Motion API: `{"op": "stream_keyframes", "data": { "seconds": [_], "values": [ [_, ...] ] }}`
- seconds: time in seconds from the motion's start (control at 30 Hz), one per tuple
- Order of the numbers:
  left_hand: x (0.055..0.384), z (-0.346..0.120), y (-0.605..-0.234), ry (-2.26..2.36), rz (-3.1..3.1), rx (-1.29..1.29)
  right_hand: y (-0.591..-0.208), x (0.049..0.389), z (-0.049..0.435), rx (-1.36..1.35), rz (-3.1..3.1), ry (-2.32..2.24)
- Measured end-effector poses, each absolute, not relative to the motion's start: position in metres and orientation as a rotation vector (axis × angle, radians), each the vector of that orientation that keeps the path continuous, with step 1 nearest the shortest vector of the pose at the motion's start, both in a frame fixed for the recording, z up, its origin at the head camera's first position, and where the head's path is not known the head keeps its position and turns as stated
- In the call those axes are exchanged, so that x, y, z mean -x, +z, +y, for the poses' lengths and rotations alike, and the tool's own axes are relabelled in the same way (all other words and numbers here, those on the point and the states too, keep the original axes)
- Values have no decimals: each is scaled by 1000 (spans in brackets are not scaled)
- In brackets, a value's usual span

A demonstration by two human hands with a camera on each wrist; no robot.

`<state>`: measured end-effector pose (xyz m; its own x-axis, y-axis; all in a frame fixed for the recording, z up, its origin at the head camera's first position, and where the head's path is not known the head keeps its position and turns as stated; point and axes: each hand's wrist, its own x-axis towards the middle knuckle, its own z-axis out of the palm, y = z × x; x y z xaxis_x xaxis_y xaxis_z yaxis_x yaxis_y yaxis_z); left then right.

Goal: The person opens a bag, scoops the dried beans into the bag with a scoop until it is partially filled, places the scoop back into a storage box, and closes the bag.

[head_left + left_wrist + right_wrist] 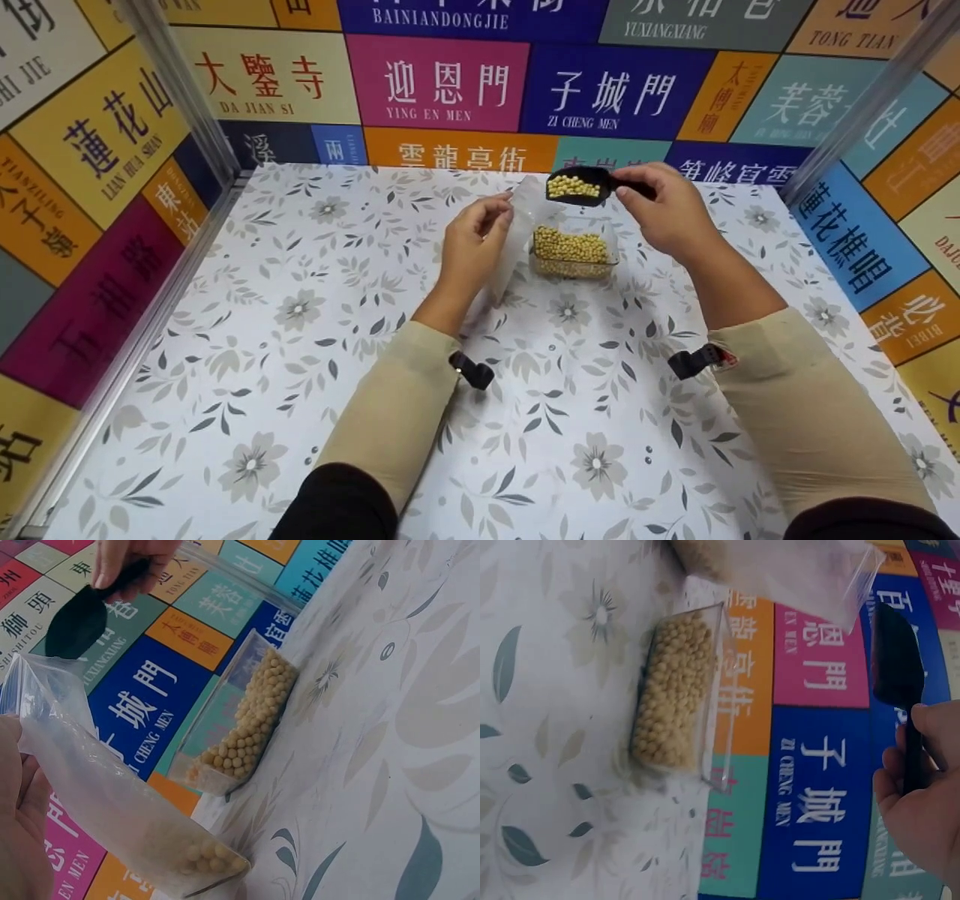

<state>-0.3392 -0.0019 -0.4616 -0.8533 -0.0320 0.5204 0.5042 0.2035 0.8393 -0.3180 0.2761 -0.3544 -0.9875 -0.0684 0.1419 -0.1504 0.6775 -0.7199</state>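
My right hand (pixel 666 208) grips the handle of a black scoop (pixel 600 196), which carries a load of yellowish soybeans (pixel 574 187). The scoop is raised above the table, near the mouth of a clear plastic bag (pixel 112 787). My left hand (pixel 474 251) pinches that bag by its upper edge and holds it upright. Some soybeans (pixel 210 855) lie in the bag's bottom corner. Beside the bag, a clear rectangular container (pixel 616 259) stands on the table with more soybeans (pixel 671 690) in it. In the right wrist view the scoop's load is hidden.
A table (pixel 300 390) with a white leaf-and-flower cover spreads under both arms. Colourful sign-printed panels (pixel 442 82) rise behind it and along both sides, joined by metal corner posts (pixel 180 82).
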Motion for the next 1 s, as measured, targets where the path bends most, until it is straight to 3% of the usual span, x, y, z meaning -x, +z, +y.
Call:
{"op": "stream_keyframes", "data": {
  "seconds": [0.3,0.6,1.0],
  "values": [
    [338,-3,-460,-1715,-2071,420,-343,309,248,-401,-2721,782],
    [339,-3,-460,-1690,-2069,422,-347,310,241,-478,-2619,692],
    [337,-3,-458,-1712,-2058,412,-353,315,266,-304,-2672,897]
  ]
}}
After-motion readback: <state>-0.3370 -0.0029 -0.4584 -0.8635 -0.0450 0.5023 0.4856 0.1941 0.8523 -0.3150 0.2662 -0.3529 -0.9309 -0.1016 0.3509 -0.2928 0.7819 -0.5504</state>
